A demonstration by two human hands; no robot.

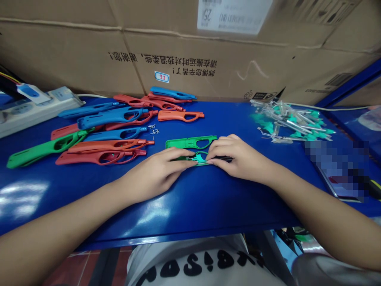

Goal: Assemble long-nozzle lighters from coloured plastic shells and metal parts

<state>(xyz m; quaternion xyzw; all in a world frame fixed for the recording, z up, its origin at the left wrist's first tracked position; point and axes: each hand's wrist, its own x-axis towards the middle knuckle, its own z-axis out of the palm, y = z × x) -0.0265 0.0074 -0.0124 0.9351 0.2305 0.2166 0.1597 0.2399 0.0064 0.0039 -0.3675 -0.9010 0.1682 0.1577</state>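
Note:
Fingers of my left hand and my right hand close in from both sides on an open green lighter shell half, low over the blue table. A teal trigger piece sits in that shell between my fingertips. Part of the shell is hidden by my left fingers, and something dark shows under my right palm. Just behind my hands lies a second green lighter shell half, its inner side up. Several small screws lie to the left of it.
Red, blue, orange and green lighter shells are heaped at the left. Lighter inner parts with teal triggers form a pile at the right, near a phone. A power strip and large cardboard box stand behind.

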